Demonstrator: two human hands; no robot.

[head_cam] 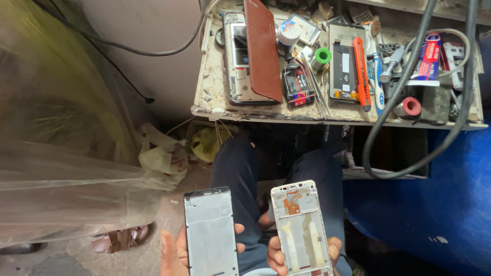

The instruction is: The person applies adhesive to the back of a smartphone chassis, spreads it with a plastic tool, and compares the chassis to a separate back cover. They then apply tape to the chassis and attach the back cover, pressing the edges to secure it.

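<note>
At the bottom centre of the frame your left hand [176, 253] holds a flat grey rectangular phone panel [210, 232], its plain metal-looking face turned up; the thumb lies along its left edge and fingertips curl round the right edge, so the fingers are clamped on it. Just to the right, your right hand [279, 255] grips a white phone frame with orange flex strips down its middle [300, 227] the same way, by the two long edges near the bottom. The two parts stand near each other but apart, above your dark trousers.

Both pieces look thin, light and stiff, and I judge them fragile: they could bend or crack under a twist, and the smooth grey face may slip. Keep to the long edges, low down as you have them, and stay off the orange strips.

In the upper right of the frame, the cluttered workbench [255, 112] carries an orange utility knife [361, 71] and a brown leather phone case [262, 48].
</note>
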